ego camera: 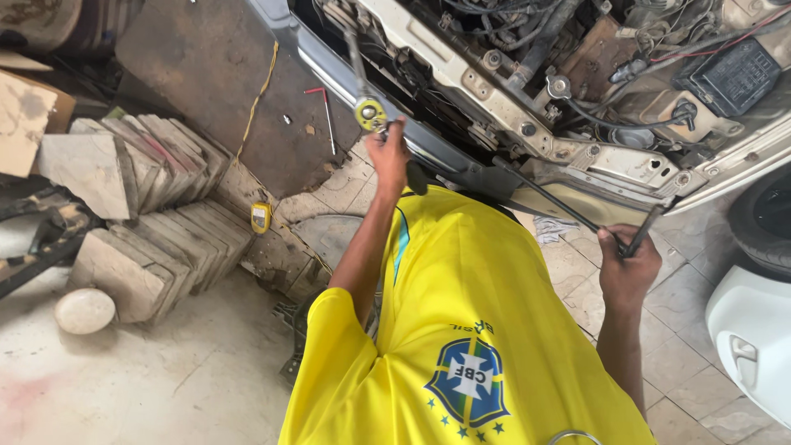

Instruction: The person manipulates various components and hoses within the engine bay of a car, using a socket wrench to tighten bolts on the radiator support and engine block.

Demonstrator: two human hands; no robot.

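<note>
My left hand [387, 158] is raised toward the front of a car's open engine bay [527, 74] and is closed around a ratchet wrench [370, 113] with a yellow-ringed head. Its long metal bar runs up into the engine bay. My right hand [628, 265] is lower on the right, gripping a thin black rod [548, 198] that slants up left along the car's grey front panel [634, 169]. A short dark tool end sticks up from the same fist. My yellow shirt [461, 330] fills the lower middle of the view.
Stacked stone tiles [140, 214] stand on the left, with a round pale stone [85, 311] in front. A yellow tape measure [260, 217] and a red-tipped L-shaped tool [327, 117] lie on the ground. A tyre [766, 222] and a white car body [750, 346] are at the right.
</note>
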